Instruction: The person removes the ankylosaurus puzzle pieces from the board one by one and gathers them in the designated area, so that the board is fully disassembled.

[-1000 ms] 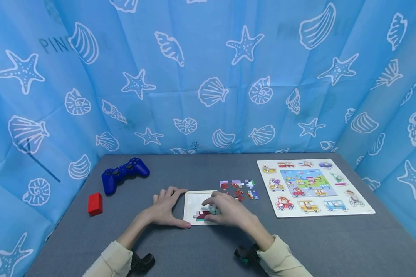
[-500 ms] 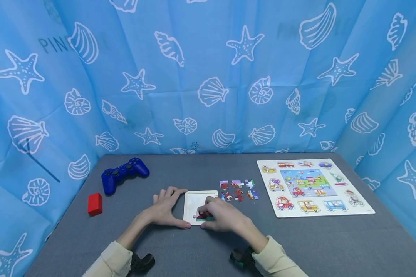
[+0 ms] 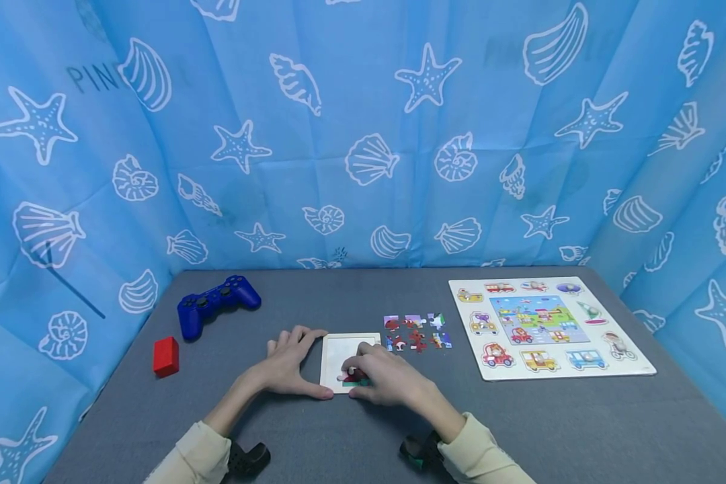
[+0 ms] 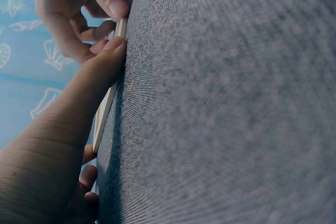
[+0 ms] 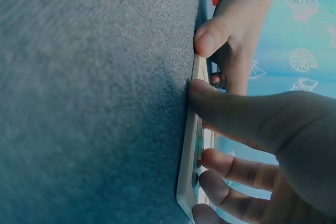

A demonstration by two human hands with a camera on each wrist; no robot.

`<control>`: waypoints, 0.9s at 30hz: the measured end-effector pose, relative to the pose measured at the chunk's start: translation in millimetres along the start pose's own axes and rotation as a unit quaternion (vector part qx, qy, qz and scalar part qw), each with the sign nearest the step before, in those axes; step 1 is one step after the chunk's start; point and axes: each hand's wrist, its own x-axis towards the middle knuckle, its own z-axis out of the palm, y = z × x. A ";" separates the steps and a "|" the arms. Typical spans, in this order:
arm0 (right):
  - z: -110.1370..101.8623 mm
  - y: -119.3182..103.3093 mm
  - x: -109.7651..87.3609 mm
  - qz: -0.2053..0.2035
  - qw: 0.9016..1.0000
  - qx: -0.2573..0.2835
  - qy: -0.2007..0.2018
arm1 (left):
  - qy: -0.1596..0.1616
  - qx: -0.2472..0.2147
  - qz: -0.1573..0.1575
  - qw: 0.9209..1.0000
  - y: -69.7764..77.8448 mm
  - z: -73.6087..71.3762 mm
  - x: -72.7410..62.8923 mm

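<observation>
A small white-bottomed puzzle tray [image 3: 337,347] with a pale wooden rim lies in the middle of the table. My left hand [image 3: 287,363] grips its left side, thumb at the near corner and forefinger at the far corner. Dark red and green jigsaw pieces [image 3: 355,381] lie along the tray's near side. Over them, my right hand [image 3: 387,378] touches pieces with its fingertips while its thumb [image 5: 210,98] rests against the near rim. In the right wrist view, several fingers reach down to the pieces; the hand hides part of them.
Loose jigsaw pieces [image 3: 417,340] lie in rows just right of the tray. Farther right is a large white picture board [image 3: 472,316] with vehicles. A blue game controller [image 3: 218,302] and a red block [image 3: 166,357] stand at left. A blue shell-patterned curtain [image 3: 363,202] surrounds the table.
My right hand has shifted left and slightly toward me over the tray, uncovering loose pieces beyond. It has barely moved in the last half second. My left hand has stayed in place.
</observation>
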 end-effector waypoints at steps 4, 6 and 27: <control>1.3 -2.3 -0.5 0.007 1.000 -0.005 -0.001 | -0.001 0.000 -0.001 1.000 -0.3 0.2 0.1; 2.0 -2.8 -0.7 0.010 1.000 -0.004 0.000 | -0.001 0.001 -0.002 1.000 -0.4 0.4 0.2; 3.0 2.7 -2.5 -0.020 0.999 0.045 0.024 | 0.004 0.001 -0.004 1.000 1.1 0.6 0.4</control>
